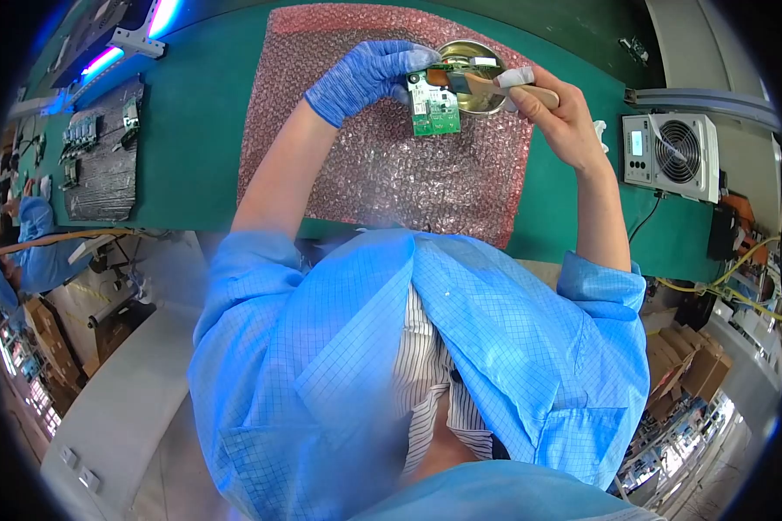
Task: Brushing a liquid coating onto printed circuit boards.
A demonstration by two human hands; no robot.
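Note:
My left hand [369, 76], in a blue knit glove, is closed on the upper edge of a green circuit board [436, 117]. Bare except for white wrapping on a finger, my right hand [558, 111] grips the wooden handle of a flat brush [530, 92]. The brush's head lies against the upper part of the board, near a brown component. Behind the board and brush stands a round metal bowl [470, 50], partly hidden by them; what it holds is hard to make out. The board is held over pink bubble wrap [356, 165].
The bubble wrap lies on a green table mat [191, 130]. At the right stands a white fan unit [671, 156] with a cable. On the left, several small boards rest on a dark sheet [104, 187] below a lit frame [130, 43]. Another person [39, 247] is at far left.

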